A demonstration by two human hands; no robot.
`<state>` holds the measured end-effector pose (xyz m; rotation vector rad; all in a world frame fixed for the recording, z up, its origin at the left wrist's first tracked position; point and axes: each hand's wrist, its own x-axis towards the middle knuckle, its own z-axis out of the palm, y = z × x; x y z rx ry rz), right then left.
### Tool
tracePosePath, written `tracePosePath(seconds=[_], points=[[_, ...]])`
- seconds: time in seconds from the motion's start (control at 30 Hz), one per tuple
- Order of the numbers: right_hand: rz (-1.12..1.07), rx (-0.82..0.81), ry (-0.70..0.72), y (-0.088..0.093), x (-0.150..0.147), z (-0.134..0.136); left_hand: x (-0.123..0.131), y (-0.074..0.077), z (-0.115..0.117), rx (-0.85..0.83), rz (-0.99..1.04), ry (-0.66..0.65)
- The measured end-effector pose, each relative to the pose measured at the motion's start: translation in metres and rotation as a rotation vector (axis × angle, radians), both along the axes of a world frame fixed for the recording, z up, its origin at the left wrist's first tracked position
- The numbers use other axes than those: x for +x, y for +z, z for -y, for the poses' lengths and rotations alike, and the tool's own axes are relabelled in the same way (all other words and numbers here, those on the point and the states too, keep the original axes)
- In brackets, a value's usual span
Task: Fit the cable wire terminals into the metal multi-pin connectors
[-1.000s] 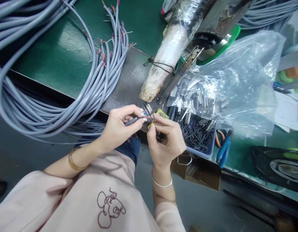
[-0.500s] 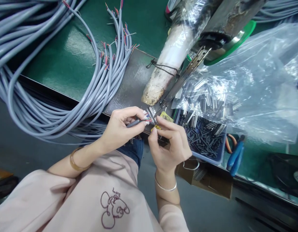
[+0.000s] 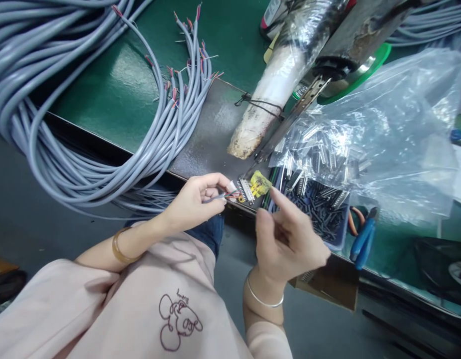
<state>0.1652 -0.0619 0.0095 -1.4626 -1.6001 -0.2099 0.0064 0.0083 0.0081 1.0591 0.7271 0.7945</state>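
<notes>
The left hand (image 3: 198, 202) has its thumb and finger pinched shut on some thin wires (image 3: 232, 195), which stick out of the end of a gray cable (image 3: 214, 198). The small metal plug (image 3: 246, 191) lies just past those fingertips, to the right of them, at the near edge of the surface (image 3: 230, 30). The plug is long and thin, and its long side slants from the far left down to the near right, so it goes across the wires and not along them. Its row of little pins is on the side by the left hand. The right hand (image 3: 290, 239) is on the other side of the plug and farther from it, so the left hand is the nearer one. The right hand is a bit blurry; its thumb and pointing finger are spread apart, and I see nothing between them. That finger's tip is right by a yellow piece (image 3: 261, 183), but I cannot tell if they touch. A blue box (image 3: 342, 244) of little black bits (image 3: 328, 219) sits just beyond the right hand.
</notes>
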Motion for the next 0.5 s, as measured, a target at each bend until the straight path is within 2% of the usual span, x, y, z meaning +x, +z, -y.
tracePosePath(seconds=[0.07, 0.17, 0.5], points=[[0.128, -0.11, 0.074, 0.0057, -0.0016, -0.0015, -0.0012, -0.0007, 0.0005, -0.029, 0.018, -0.022], [0.211, -0.142, 0.137, 0.0098, -0.0043, -0.004, -0.0029, -0.0024, 0.0012, -0.073, 0.02, -0.04], [0.196, -0.116, 0.117, 0.0095, -0.0037, 0.0003, -0.0065, -0.0005, 0.0019, -0.167, 0.017, -0.03]])
